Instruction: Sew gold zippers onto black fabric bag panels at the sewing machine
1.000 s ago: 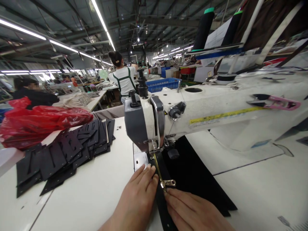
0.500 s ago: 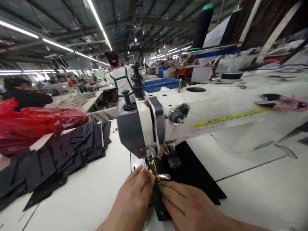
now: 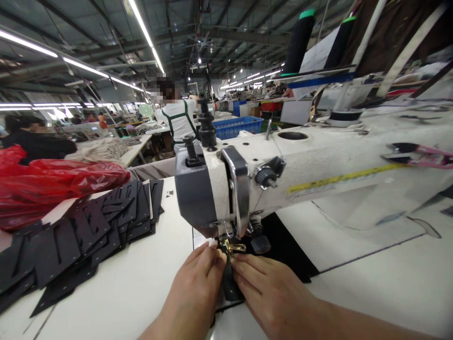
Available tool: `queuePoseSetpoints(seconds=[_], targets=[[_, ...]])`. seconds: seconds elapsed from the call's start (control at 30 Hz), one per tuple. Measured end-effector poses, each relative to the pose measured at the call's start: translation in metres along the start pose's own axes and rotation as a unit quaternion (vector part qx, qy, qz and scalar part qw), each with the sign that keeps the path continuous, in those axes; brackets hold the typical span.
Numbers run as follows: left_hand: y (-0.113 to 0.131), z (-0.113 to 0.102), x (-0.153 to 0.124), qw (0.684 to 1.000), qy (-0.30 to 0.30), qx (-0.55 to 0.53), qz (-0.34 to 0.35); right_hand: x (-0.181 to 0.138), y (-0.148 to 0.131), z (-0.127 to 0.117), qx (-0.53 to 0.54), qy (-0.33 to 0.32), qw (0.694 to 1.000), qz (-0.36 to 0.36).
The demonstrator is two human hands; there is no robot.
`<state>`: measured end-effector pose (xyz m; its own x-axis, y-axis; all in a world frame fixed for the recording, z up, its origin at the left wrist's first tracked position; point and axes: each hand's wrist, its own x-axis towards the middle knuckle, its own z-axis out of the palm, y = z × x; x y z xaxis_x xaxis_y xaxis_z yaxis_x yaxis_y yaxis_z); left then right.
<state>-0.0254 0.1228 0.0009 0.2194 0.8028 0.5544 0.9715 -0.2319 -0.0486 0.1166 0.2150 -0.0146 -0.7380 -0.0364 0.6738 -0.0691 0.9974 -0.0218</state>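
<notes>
A black strip (image 3: pixel 231 287) with a gold-toothed zipper (image 3: pixel 225 244) lies under the head of a white and grey sewing machine (image 3: pixel 194 196). The zipper's gold pull (image 3: pixel 238 247) points right, close to the presser foot. On the strip's left side, my left hand (image 3: pixel 198 281) is closed, its fingertips bunched against the edge beside the zipper. My right hand (image 3: pixel 271 285) presses the strip from the right with fingers together, just below the pull. A wider black panel (image 3: pixel 288 248) extends behind to the right. The needle point is hidden.
Black cut pieces with slots (image 3: pixel 88 226) are piled on the left of the white table (image 3: pixel 141 278), beside a red plastic bag (image 3: pixel 60 179). Pink-handled snips (image 3: pixel 421 155) rest on the machine arm. Beyond are a blue crate (image 3: pixel 239 126) and a co-worker (image 3: pixel 180 118).
The strip and its zipper have moved forward under the machine, bringing the pull nearer the presser foot. Both hands have gone slightly forward with it. The view has shifted a little.
</notes>
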Motion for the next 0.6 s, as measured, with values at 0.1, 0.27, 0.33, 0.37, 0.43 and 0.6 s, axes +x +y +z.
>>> queuePoseSetpoints(seconds=[0.1, 0.27, 0.33, 0.37, 0.43, 0.6], targets=[[0.000, 0.003, -0.004, 0.999, -0.028, -0.021, -0.017, 0.000, -0.003, -0.009, 0.014, 0.018, 0.999, 0.024], [0.004, -0.007, -0.005, 0.995, -0.084, -0.049, -0.039, 0.002, 0.001, -0.022, 0.056, -0.009, 0.989, 0.136], [0.007, -0.012, -0.007, 0.992, -0.098, -0.054, -0.056, 0.007, 0.010, -0.018, 0.022, -0.043, 0.978, 0.204], [0.008, -0.014, -0.008, 0.991, -0.104, -0.055, -0.059, 0.010, 0.014, -0.014, 0.008, -0.059, 0.970, 0.235], [0.009, -0.014, -0.012, 0.991, -0.115, -0.048, -0.054, 0.016, 0.023, -0.008, -0.001, -0.097, 0.957, 0.275], [0.006, -0.004, -0.021, 0.994, -0.107, -0.008, -0.007, 0.024, 0.028, -0.005, 0.002, -0.121, 0.946, 0.301]])
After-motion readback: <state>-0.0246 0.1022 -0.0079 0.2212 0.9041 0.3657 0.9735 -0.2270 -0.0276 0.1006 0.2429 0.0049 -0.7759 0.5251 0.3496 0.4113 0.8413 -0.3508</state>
